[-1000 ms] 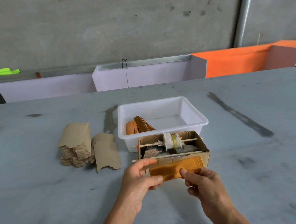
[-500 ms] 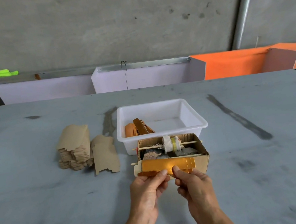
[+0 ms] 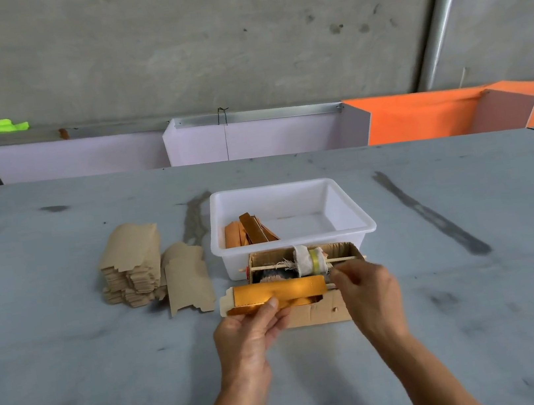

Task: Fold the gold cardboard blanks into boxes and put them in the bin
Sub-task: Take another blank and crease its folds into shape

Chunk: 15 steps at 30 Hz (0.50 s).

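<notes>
My left hand (image 3: 250, 333) holds a gold cardboard blank (image 3: 282, 292), partly folded into a long box shape, with the thumb on its front edge. My right hand (image 3: 369, 294) has its fingers curled at the blank's right end and pinches it there. The blank hovers over an open brown cardboard box (image 3: 313, 313). Right behind that stands the white bin (image 3: 344, 197), with a few folded gold boxes (image 3: 249, 232) in its left part.
A stack of flat blanks (image 3: 132, 260), brown side up, lies left of the bin, with a loose blank (image 3: 187, 280) beside it. The brown box holds a taped roll (image 3: 308, 258) on thin sticks. White and orange panels line the table's far edge.
The blank has opened from a flat strip into a box shape and shifted left and up. My right hand slid from its middle to its right end.
</notes>
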Each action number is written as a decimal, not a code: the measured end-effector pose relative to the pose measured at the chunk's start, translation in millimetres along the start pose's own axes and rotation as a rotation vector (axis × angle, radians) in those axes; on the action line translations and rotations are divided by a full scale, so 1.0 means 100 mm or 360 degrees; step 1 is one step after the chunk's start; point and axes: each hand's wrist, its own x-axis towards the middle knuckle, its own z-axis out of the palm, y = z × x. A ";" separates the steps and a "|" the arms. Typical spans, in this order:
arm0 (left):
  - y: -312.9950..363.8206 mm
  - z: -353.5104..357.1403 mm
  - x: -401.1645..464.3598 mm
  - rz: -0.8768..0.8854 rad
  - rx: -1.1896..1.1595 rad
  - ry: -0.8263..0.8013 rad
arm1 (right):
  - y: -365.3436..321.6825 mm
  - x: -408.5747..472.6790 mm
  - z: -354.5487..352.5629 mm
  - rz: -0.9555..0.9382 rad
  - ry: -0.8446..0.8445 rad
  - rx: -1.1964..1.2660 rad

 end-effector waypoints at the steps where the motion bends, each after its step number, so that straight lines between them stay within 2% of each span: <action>1: 0.01 0.00 0.01 0.0016 -0.0003 0.0009 | 0.00 0.08 0.00 -0.0064 -0.0009 -0.0168; 6: 0.03 -0.03 0.03 0.0072 -0.0037 0.0089 | 0.01 0.34 0.12 -0.0075 -0.0246 -0.0733; 15: 0.06 -0.12 0.08 0.0052 -0.0056 0.0139 | -0.05 0.52 0.25 0.0120 -0.0493 -0.0778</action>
